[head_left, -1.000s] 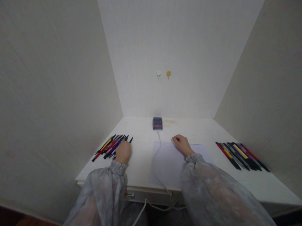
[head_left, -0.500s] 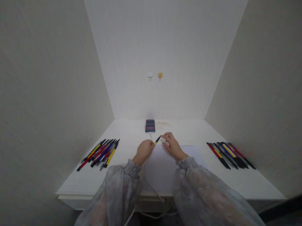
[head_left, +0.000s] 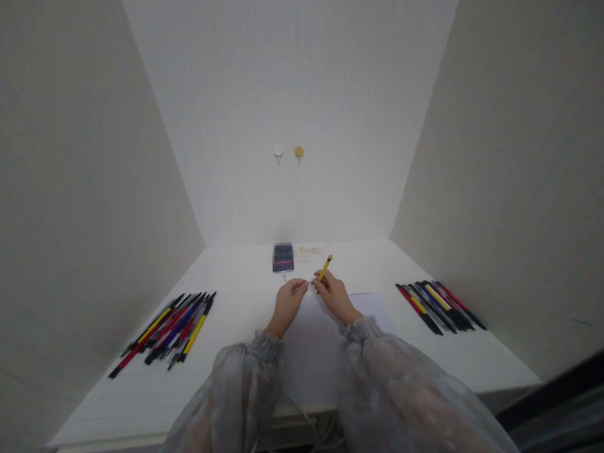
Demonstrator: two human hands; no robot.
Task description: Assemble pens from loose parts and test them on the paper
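Observation:
In the head view, a yellow pen [head_left: 325, 268] is held in my right hand [head_left: 334, 298], between thumb and fingers. It slants up to the right, its dark upper end standing clear of the hand. The lower end is hidden by the fingers. Just left of it, my left hand [head_left: 287, 304] is closed in a pinch, fingertips close to the right hand's. Whatever small thing the left fingers hold, if any, I cannot make out. Both hands are over a sheet of white paper [head_left: 312, 359] on the white table.
Several pens [head_left: 169, 329] lie in a loose pile on the left; another group of pens [head_left: 440, 307] lies side by side on the right. A phone [head_left: 283, 257] with a cable rests near the back wall, below two hooks [head_left: 299, 152]. Side walls close in the table [head_left: 109, 402].
The yellow pen has passed from my left hand to my right and now points up to the right. My left fingers have come off its body. The whole view has shifted slightly.

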